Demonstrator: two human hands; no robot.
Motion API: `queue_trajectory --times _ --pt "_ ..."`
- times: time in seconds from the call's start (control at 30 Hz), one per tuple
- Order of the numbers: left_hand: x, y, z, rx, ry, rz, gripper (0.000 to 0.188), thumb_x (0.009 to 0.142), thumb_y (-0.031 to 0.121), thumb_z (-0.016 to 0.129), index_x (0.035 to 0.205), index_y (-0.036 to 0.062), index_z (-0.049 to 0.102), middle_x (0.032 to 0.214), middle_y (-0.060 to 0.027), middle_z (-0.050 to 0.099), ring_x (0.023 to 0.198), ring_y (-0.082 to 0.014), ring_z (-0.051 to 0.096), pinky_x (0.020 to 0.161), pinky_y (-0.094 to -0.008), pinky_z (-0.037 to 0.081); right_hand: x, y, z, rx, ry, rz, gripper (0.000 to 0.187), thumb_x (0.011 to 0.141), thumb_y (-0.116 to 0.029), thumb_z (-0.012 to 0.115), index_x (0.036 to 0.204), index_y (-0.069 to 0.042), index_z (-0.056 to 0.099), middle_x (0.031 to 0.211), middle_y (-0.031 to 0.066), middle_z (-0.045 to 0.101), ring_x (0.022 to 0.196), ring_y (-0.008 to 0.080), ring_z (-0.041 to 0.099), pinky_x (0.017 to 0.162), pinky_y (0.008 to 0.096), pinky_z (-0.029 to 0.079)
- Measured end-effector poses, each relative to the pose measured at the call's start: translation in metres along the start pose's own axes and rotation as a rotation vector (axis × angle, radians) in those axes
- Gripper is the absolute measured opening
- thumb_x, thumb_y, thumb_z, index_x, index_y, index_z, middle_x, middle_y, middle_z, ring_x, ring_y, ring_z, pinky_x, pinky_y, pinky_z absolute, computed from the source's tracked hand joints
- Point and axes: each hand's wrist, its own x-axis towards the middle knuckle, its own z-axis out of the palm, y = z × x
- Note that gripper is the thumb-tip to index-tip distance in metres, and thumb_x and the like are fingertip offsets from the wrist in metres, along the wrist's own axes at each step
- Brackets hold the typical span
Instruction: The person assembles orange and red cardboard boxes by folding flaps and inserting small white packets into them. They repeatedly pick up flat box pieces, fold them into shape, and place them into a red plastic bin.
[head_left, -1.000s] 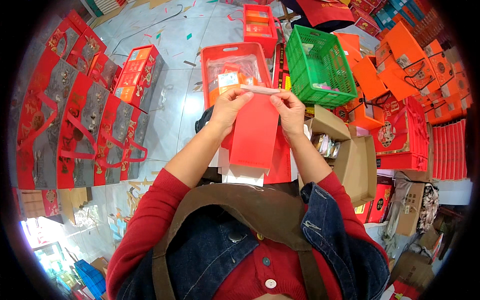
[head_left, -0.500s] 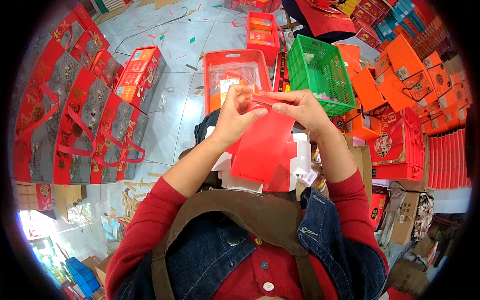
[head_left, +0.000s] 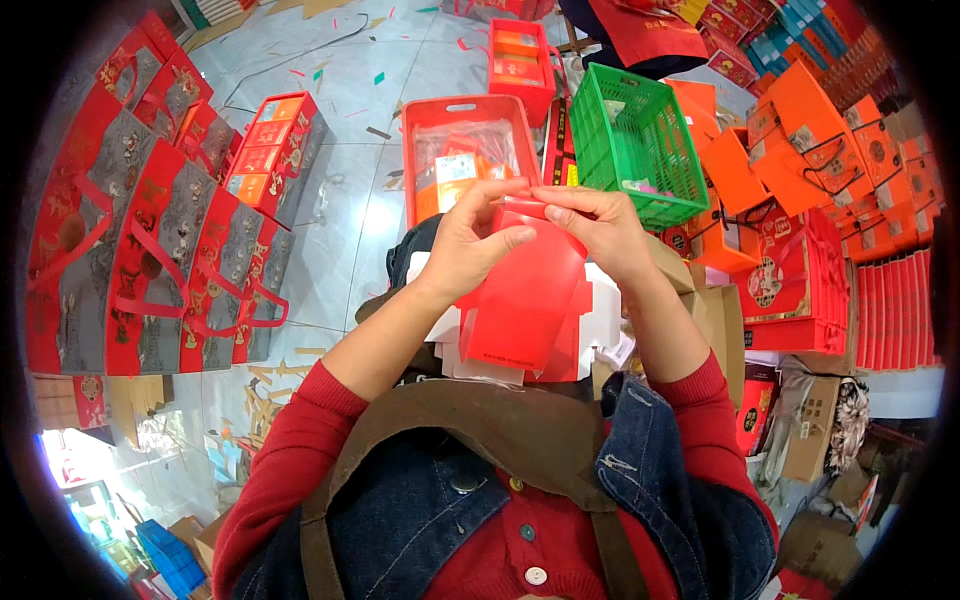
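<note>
A red card box (head_left: 523, 310), partly folded, is held up over my lap. Its far edge is pinched on the left by my left hand (head_left: 476, 238), thumb on top and fingers curled behind. From the other side my right hand (head_left: 604, 232) grips the same edge, thumb and forefinger pressing the folded flap close to the left fingertips. Beneath the box lie more flat card blanks (head_left: 600, 310), red with white undersides. The fingers behind the box are partly hidden.
Ahead stands a red plastic crate (head_left: 415, 130) with orange packs in clear film. A green basket (head_left: 640, 150) is right of it. Red and grey gift bags (head_left: 160, 260) line the left; orange boxes (head_left: 810, 150) pile up at right. Paper scraps litter the tiled floor.
Both hands have shifted slightly, and my right hand has moved a little nearer and left. The flap at the box's far edge looks folded further over.
</note>
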Motion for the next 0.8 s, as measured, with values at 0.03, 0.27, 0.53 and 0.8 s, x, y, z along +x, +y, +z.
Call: queue_trajectory --times 0.03,0.27,0.53,0.8 --pt "0.000 0.000 0.000 -0.004 -0.004 0.007 0.049 0.080 0.011 0.070 0.122 0.0053 0.047 0.111 -0.0070 0.057 0.101 -0.0144 0.055 0.086 -0.0293 0.046 -0.001 0.002 0.000 -0.029 0.016 -0.032 0.020 0.081 -0.003 0.063 0.100 -0.001 0.068 0.099 0.0105 0.068 0.096 0.0134 0.060 0.086 0.0271 0.047" --pt "0.001 -0.003 0.000 -0.023 -0.038 0.048 0.047 0.082 0.010 0.067 0.124 0.0044 0.047 0.114 -0.0075 0.056 0.104 -0.0144 0.054 0.090 -0.0297 0.045 -0.002 -0.006 -0.005 0.217 -0.019 0.075 0.012 0.077 -0.002 0.067 0.089 -0.001 0.070 0.101 0.0109 0.066 0.094 0.0146 0.059 0.085 0.0285 0.047" --pt "-0.001 -0.001 0.001 -0.019 -0.057 0.041 0.048 0.082 0.011 0.067 0.125 0.0035 0.046 0.123 -0.0096 0.052 0.112 -0.0160 0.051 0.096 -0.0311 0.042 -0.002 -0.003 -0.001 0.251 0.023 0.074 0.006 0.077 -0.004 0.069 0.080 0.001 0.066 0.094 0.0087 0.064 0.090 0.0127 0.058 0.082 0.0274 0.046" --pt "0.000 -0.014 0.000 0.105 0.064 0.140 0.030 0.079 0.004 0.068 0.107 0.0026 0.058 0.109 -0.0052 0.059 0.102 -0.0126 0.055 0.089 -0.0269 0.043 -0.011 -0.008 0.009 0.293 0.106 0.034 0.012 0.087 -0.005 0.059 0.093 0.002 0.065 0.102 0.0099 0.063 0.092 0.0140 0.058 0.085 0.0271 0.044"
